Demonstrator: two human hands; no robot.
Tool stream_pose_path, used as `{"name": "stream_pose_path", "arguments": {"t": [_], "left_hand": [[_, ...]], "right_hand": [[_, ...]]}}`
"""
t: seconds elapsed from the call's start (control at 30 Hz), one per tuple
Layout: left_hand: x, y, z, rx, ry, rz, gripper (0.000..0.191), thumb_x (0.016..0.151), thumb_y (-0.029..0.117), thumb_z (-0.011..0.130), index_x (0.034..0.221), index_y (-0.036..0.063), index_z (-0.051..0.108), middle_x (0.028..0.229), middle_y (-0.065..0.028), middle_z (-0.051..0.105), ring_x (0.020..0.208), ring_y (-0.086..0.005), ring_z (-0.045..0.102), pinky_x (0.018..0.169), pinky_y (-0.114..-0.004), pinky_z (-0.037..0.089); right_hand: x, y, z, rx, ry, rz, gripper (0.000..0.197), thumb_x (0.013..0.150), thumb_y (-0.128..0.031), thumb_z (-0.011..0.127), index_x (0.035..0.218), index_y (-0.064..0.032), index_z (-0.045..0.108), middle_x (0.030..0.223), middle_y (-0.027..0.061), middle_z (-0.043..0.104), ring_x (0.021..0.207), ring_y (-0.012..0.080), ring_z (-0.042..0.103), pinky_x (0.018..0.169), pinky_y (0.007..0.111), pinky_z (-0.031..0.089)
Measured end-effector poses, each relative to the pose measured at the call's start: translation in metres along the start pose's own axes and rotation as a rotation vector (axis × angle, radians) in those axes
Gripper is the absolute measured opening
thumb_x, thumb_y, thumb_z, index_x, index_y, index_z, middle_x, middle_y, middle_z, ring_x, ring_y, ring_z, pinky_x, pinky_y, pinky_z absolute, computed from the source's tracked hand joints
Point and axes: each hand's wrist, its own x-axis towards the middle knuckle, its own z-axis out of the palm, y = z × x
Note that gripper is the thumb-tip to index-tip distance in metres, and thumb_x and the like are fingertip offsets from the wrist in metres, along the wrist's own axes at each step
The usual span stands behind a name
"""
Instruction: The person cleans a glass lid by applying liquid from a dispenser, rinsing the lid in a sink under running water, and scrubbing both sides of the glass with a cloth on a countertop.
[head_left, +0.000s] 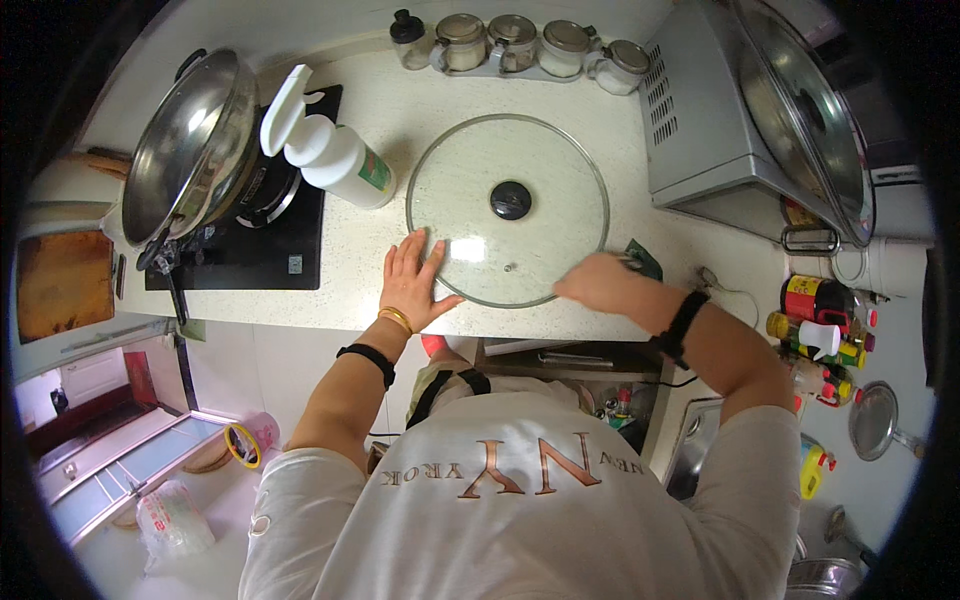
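A round glass pot lid (517, 247) with a metal rim and a black knob (511, 200) lies flat on the speckled pale worktop, knob upward. My left hand (411, 277) rests at its lower left rim, fingers spread, thumb pointing right along the edge. Over the lower right rim is my right hand (600, 283), its fingers curled and slightly blurred. What lies under those fingers is hidden. A dark green item (643, 259), perhaps a cloth or packet, shows just beyond the right hand; whether the hand grips it is unclear. A white spray bottle (349, 169) stands left of the lid.
A steel wok (191, 142) sits on the black cooktop (300, 259) at left. Several seasoning jars (512, 45) line the back wall. To the right, a grey microwave oven (705, 142) carries a large lidded pan (795, 112). Several bottles (817, 307) stand farther right, near a sink (694, 442).
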Motion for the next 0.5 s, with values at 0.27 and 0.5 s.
{"name": "stream_pose_path", "arguments": {"t": [0.27,0.5], "left_hand": [[-0.002,-0.001,-0.005,0.012,-0.048,-0.046,0.090,0.065,0.056,0.067,0.137,0.0153,0.032,0.141,-0.0192,0.022,0.130,-0.0379,0.022,0.106,-0.051,0.016],[-0.002,0.000,-0.003,0.011,-0.032,-0.031,0.089,0.065,0.056,0.066,0.137,0.0162,0.032,0.141,-0.0193,0.023,0.130,-0.0378,0.022,0.106,-0.051,0.016]], "right_hand": [[-0.013,0.010,-0.008,-0.039,-0.102,0.061,0.011,0.077,-0.011,0.053,0.086,-0.0106,0.060,0.074,0.0115,0.060,0.072,0.0313,0.061,0.059,0.042,0.048],[0.020,-0.017,-0.012,0.020,-0.064,0.022,0.010,0.078,-0.013,0.052,0.083,-0.0086,0.058,0.072,0.0127,0.059,0.070,0.0314,0.060,0.060,0.041,0.047]]}}
